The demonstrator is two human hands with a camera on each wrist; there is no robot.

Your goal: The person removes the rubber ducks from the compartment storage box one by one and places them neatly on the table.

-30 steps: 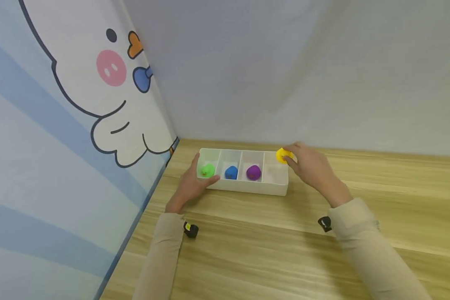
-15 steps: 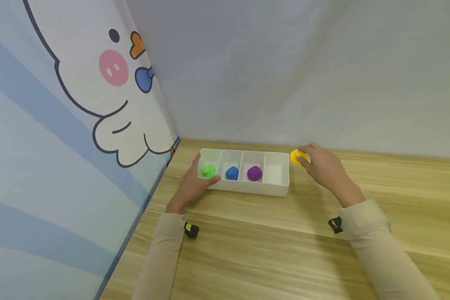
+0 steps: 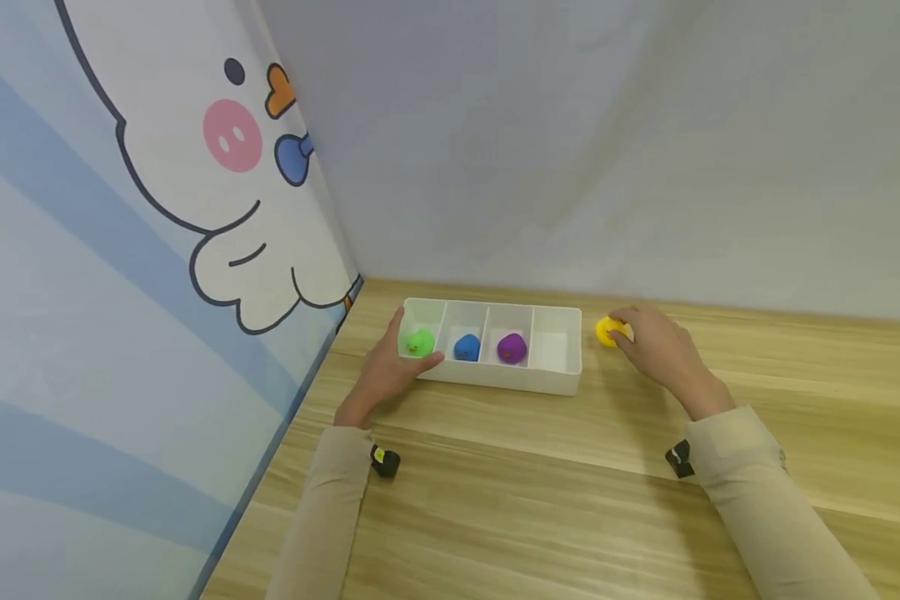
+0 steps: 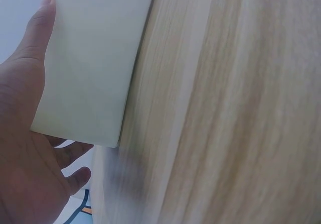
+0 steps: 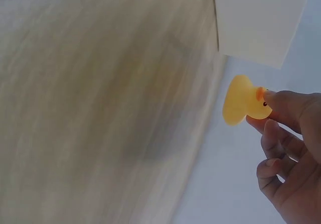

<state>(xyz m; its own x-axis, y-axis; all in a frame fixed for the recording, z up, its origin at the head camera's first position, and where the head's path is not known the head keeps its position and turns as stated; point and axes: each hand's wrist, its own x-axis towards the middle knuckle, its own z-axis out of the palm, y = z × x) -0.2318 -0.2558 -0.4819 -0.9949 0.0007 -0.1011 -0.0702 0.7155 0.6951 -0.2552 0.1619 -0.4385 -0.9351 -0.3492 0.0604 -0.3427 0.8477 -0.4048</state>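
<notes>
In the head view, a white divided box [image 3: 521, 379] lies lengthwise on the wooden table. My left hand [image 3: 385, 369] grips its left end, thumb along the front wall and fingers around the end. From left to right, separate compartments hold a green rubber duck [image 3: 420, 342], a blue duck [image 3: 466, 347] and a purple duck [image 3: 512, 348]; the rightmost compartment is bare. Just right of the box, my right hand [image 3: 663, 350] pinches a yellow rubber duck [image 5: 239, 100] by its head between thumb and fingertips. The right wrist view shows the duck's base above the tabletop, apart from the box.
A pale wall [image 3: 607, 167] rises behind the table's back edge. On the left stands a panel [image 3: 157, 292] printed with a cartoon bird. Wooden tabletop [image 3: 525, 500] extends in front of the box and to its right.
My right hand has carried the yellow duck from above the rightmost compartment out past the box's right end, then lower and slightly toward me. The left hand keeps its hold on the box.
</notes>
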